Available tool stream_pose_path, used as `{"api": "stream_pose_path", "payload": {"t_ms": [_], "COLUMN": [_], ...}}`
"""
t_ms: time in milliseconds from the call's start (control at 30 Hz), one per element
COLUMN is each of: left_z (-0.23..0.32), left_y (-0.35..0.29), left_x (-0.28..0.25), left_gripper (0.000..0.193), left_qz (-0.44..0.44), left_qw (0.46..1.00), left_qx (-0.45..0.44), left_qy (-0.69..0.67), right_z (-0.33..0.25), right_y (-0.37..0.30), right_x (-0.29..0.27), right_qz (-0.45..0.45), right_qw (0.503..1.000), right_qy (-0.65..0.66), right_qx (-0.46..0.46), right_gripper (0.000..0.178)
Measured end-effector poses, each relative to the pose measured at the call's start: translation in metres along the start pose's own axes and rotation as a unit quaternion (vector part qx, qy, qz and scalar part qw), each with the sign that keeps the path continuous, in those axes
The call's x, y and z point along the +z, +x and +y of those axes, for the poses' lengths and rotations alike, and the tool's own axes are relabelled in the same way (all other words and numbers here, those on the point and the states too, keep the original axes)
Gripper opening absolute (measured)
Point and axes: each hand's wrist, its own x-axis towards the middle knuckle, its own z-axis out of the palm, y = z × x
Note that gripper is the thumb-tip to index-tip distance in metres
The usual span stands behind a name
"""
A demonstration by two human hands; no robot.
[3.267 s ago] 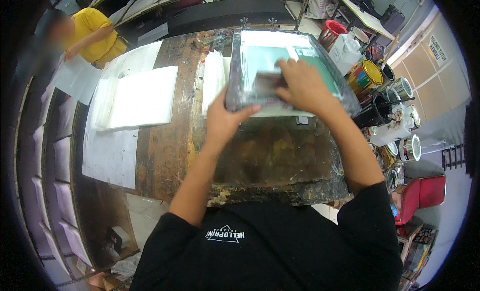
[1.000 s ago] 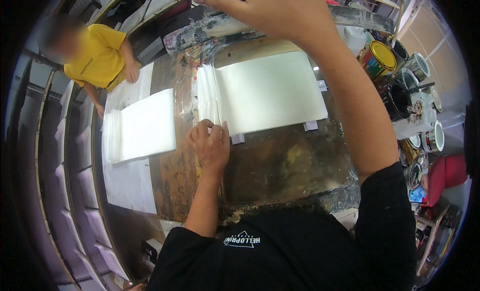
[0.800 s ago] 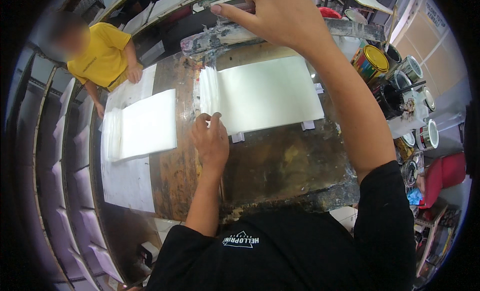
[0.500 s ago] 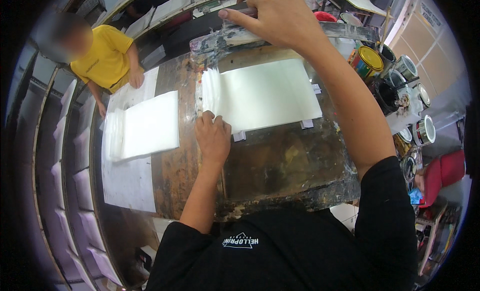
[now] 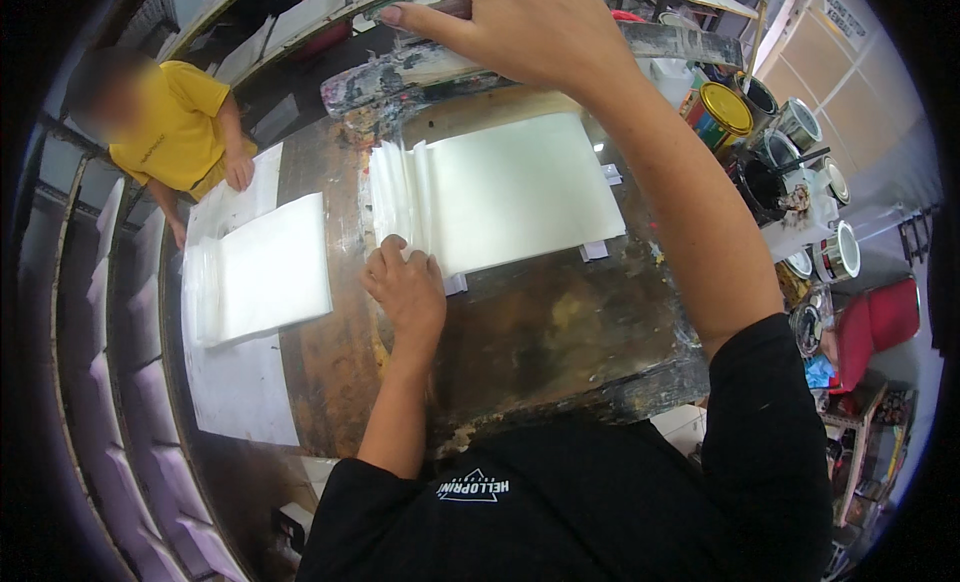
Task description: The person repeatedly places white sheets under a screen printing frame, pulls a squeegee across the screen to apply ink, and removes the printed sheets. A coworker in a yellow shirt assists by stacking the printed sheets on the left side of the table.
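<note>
A flat white fabric bag [image 5: 520, 192] lies on the stained wooden table [image 5: 540, 332], its left end gathered in upright folds. My left hand [image 5: 407, 287] is closed at the near corner of those folds, fingers curled against the white fabric. High at the far side, my right hand [image 5: 530, 32] is closed round a brownish edge, thumb pointing left. Most of what it grips is hidden by the hand and cut off by the picture's top. Beneath it runs a paint-smeared wooden bar [image 5: 420, 74] along the table's far edge.
Left of the bag, a stack of similar white bags [image 5: 265, 267] lies on a white sheet [image 5: 240, 392]. A person in yellow [image 5: 185, 122] stands behind it. Racks [image 5: 150, 382] line the left; paint cans [image 5: 725, 109] and a red chair [image 5: 875, 327] are at right.
The whole view has shifted a little, so the table and bags sit further left. More upright folds show at the bag's left end. Both hands stay where they were on their things.
</note>
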Motion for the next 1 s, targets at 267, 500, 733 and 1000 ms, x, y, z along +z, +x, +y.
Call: {"api": "stream_pose_path", "payload": {"t_ms": [267,500,733,1000], "left_z": [0.019,-0.14,-0.099,0.126], "left_y": [0.069,0.082,0.067,0.011], "left_x": [-0.003,-0.025,-0.04,0.074], "left_gripper": [0.014,0.021,0.051,0.061], "left_qz": [0.084,0.095,0.159,-0.15], "left_qw": [0.96,0.936,0.965,0.967], "left_qx": [-0.053,-0.185,-0.16,0.151], "left_qy": [-0.261,-0.283,-0.134,-0.138], "right_z": [0.0,0.0,0.002,0.006], "right_y": [0.016,0.007,0.018,0.019], "right_x": [-0.007,-0.003,-0.001,-0.006], "right_qz": [0.025,0.048,-0.008,0.023], "right_qw": [1.0,0.999,1.0,1.0], "right_qy": [-0.007,-0.01,-0.012,0.009], "right_qx": [0.008,-0.009,0.015,-0.005], "right_gripper": [0.083,0.084,0.085,0.086]}}
